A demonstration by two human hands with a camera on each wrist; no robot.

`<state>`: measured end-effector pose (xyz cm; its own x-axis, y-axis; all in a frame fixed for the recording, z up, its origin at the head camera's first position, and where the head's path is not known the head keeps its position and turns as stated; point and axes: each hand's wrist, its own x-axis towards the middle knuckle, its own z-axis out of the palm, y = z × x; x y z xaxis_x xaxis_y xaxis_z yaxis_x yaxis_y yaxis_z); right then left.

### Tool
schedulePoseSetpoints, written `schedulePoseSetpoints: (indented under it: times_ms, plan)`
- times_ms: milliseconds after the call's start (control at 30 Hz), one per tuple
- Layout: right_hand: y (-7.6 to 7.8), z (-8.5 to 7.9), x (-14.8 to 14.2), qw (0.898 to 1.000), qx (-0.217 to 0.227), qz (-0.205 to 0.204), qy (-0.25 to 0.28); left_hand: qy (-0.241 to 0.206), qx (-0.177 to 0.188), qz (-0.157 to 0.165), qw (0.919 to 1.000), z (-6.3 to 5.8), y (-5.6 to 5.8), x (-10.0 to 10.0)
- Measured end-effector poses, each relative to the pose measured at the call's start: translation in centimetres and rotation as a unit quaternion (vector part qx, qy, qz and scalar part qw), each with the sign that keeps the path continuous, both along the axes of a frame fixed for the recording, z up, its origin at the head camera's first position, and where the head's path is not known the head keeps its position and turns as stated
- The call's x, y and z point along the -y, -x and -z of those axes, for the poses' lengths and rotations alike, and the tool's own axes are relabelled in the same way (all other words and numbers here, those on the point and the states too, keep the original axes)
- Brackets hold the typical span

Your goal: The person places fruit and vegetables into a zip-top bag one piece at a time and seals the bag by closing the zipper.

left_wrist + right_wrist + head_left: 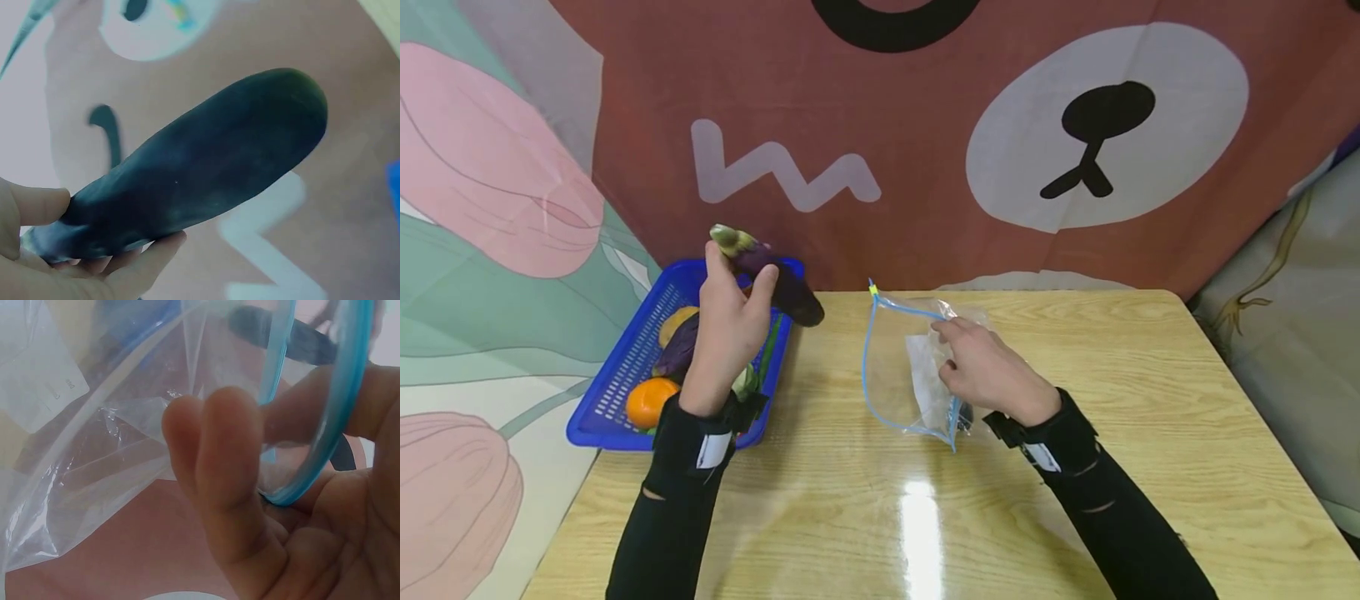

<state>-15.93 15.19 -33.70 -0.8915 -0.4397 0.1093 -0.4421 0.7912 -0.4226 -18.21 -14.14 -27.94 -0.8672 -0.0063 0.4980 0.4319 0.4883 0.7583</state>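
Observation:
My left hand (730,333) grips a dark purple eggplant (793,296) near its green stem end, raised over the far side of the blue basket. In the left wrist view the eggplant (212,150) points its rounded end away from the palm, thumb on one side and fingers on the other. My right hand (996,367) holds the rim of a clear zip bag (887,367) with a blue seal and yellow slider. Up close, the bag's blue seal (350,412) passes between thumb and fingers, and its mouth gapes. A white paper (928,383) shows through the plastic.
At the left stands the blue basket (613,440). Inside are an orange (651,402), another eggplant (677,348), a yellowish round item (676,323) and green vegetables (767,354). A printed cloth (917,150) hangs behind the wooden table (850,517).

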Motion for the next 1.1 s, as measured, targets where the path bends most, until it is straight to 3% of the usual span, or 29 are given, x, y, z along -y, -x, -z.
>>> schedulePoseSetpoints:
  times_ms: [100, 233, 333, 433, 567, 667, 767, 933, 1100]
  plan:
    - [0.1, 0.0, 0.1, 1.000, 0.001, -0.002, -0.001, -0.081, -0.047, 0.042, 0.9947, -0.9, -1.7, -1.3]
    - [0.1, 0.1, 0.1, 1.000, -0.001, -0.009, -0.002, -0.191, -0.106, 0.119, 0.9687, -1.3, -3.5, -3.2]
    - [0.1, -0.1, 0.1, 1.000, -0.006, -0.010, 0.002, -0.211, -0.115, 0.179, 0.9540, -0.9, -4.2, -4.5]
    - [0.0, -0.3, 0.2, 1.000, -0.010, -0.011, 0.006, -0.166, -0.099, 0.217, 0.9568, 0.0, -4.3, -5.7]
    - [-0.3, -0.5, 0.4, 1.000, -0.005, -0.010, 0.008, -0.081, -0.075, 0.244, 0.9634, 1.6, -3.7, -6.8]
    - [-0.5, -0.7, 0.5, 1.000, -0.007, -0.007, 0.008, -0.025, -0.071, 0.252, 0.9648, 2.6, -3.1, -7.3]
    - [-0.7, -0.9, 0.5, 1.000, -0.015, -0.007, 0.009, 0.040, -0.092, 0.243, 0.9649, 3.1, -2.7, -7.5]
    - [-1.2, -1.3, 0.5, 0.999, -0.033, -0.006, 0.012, 0.134, -0.149, 0.227, 0.9530, 3.6, -2.1, -7.9]
    - [-1.5, -1.5, 0.6, 0.999, -0.045, -0.005, 0.010, 0.160, -0.182, 0.229, 0.9427, 3.8, -2.0, -8.1]
